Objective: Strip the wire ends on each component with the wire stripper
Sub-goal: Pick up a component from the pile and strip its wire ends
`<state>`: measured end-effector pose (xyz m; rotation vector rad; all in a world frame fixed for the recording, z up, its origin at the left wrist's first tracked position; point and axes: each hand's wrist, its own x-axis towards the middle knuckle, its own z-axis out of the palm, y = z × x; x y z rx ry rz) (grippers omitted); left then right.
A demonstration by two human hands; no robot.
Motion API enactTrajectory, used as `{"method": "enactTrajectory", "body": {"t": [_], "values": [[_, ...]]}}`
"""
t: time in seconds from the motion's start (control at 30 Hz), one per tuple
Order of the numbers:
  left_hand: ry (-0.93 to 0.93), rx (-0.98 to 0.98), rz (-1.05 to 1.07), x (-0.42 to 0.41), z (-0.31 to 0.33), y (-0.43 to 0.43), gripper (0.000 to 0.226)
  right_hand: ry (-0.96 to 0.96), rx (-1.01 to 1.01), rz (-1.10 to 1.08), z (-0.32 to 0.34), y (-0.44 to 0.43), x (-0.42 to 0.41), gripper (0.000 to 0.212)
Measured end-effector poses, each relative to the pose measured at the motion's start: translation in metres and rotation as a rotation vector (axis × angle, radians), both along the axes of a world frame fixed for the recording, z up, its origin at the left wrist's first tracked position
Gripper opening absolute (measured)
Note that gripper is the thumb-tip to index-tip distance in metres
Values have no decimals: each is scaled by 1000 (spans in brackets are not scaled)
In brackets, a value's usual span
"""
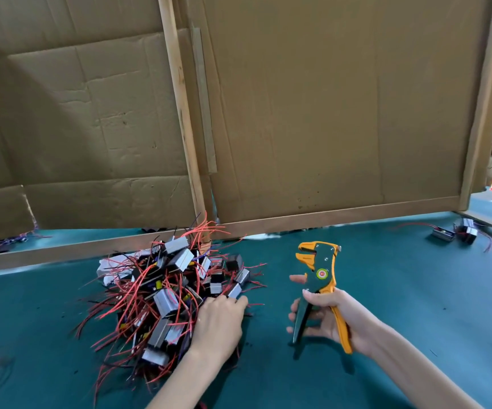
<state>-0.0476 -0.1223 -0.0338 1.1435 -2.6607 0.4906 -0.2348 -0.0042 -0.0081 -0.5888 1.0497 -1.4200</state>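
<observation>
The left hand (218,323) lies palm-down on the pile (168,290) of red-wired components at mid-table (401,305), its fingers loosely extended and touching one. The right hand (327,317) grips the stripper (321,278) upright, with the handles apart. Two components (451,231) lie by the far right edge, before the cardboard (327,113).

Upright orange stripper (318,278) near heaped components (168,299)

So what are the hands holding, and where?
The right hand grips the wire stripper by its handles. The left hand rests on the pile of components; whether it holds one cannot be told.
</observation>
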Motion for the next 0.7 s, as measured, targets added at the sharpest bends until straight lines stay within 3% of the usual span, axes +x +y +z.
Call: {"method": "enactTrajectory", "body": {"t": [0.07, 0.2, 0.3, 0.33, 0.43, 0.57, 0.7], "values": [[35, 23, -13, 10, 9, 0, 19, 26, 23, 14, 0, 4, -2, 44], [85, -24, 14, 30, 10, -14, 41, 10, 87, 42, 1, 6, -1, 32], [124, 55, 36, 41, 11, -18, 23, -8, 110, 54, 1, 5, 1, 29], [189, 86, 21, 42, 10, -16, 8, -18, 120, 60, 0, 5, 2, 29], [474, 226, -94, 41, 4, -7, 22, -81, 144, 81, -4, 4, 5, 29], [846, 251, -244, 32, 12, 12, 21, -255, 145, 91, -8, 7, 6, 31], [1073, 512, -223, 31, 17, 21, 18, -384, 108, 118, -8, 10, 7, 41]]}}
